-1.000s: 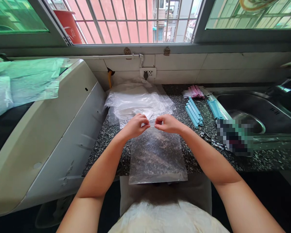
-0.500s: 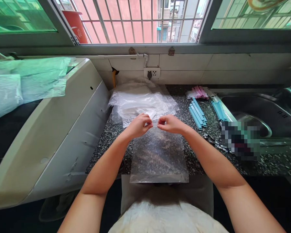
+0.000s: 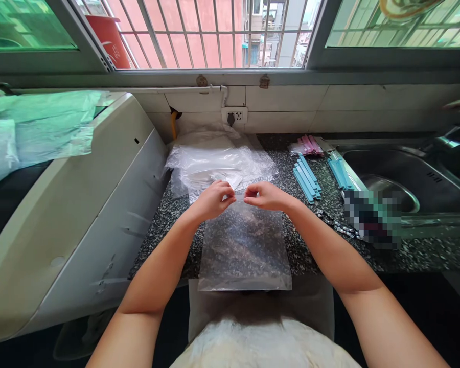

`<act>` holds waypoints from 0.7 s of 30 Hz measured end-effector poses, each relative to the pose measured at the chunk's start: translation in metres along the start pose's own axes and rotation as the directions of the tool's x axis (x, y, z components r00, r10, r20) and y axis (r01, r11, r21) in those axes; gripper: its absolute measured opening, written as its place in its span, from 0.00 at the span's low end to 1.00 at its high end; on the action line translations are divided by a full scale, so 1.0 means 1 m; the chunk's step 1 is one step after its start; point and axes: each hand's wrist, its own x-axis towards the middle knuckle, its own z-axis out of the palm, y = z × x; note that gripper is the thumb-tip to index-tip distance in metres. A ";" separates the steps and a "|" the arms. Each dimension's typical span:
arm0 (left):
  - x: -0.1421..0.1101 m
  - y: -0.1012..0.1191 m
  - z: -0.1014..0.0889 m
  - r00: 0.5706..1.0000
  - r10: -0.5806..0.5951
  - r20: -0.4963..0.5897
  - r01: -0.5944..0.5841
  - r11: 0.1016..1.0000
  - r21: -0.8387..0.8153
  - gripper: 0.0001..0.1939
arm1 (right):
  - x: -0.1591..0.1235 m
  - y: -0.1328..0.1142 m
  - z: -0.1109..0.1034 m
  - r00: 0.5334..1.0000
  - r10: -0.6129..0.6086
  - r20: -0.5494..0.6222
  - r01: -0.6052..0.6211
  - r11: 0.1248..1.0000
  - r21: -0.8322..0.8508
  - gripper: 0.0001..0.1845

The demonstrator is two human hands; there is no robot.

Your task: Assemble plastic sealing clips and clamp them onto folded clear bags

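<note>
"While the left hand (image 3: pixel 216 199) is up at the far edge of the clear plastic bag (image 3: pixel 245 250), how are its fingers set?"

"Thumb and fingertips are pinched together on that edge, near its middle."

"And the right hand (image 3: pixel 265 196)?"

"Same pinch, same edge, just beside the left; a short pale stretch of the edge shows between the 2 hands."

"Where does the bag lie?"

"Flat over the speckled counter (image 3: pixel 159 232), its near end reaching past the counter's front edge."

"What's beyond it?"

"A heaped pile of plastic bags (image 3: pixel 218 156), below the wall socket (image 3: pixel 234 116)."

"Anything to the right?"

"2 groups of light-blue strips, 1 nearer the hands (image 3: pixel 306 179) and 1 beside the sink (image 3: pixel 368 159), plus pink strips (image 3: pixel 310 144) behind them. A pixelated patch hides whatever sits in front of the sink."
</note>
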 end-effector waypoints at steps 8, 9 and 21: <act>-0.001 -0.002 -0.006 1.000 -0.015 -0.006 0.015 1.000 -0.008 0.06 | -0.001 0.006 -0.009 1.000 0.012 0.021 -0.012 1.000 -0.026 0.05; -0.001 -0.002 -0.006 1.000 -0.016 -0.005 0.015 1.000 -0.005 0.06 | -0.001 0.006 -0.009 1.000 0.011 0.026 -0.010 1.000 -0.029 0.05; -0.001 -0.001 -0.005 1.000 -0.022 -0.007 0.022 1.000 0.000 0.06 | 0.000 0.004 -0.007 1.000 -0.001 -0.001 0.001 0.994 -0.111 0.05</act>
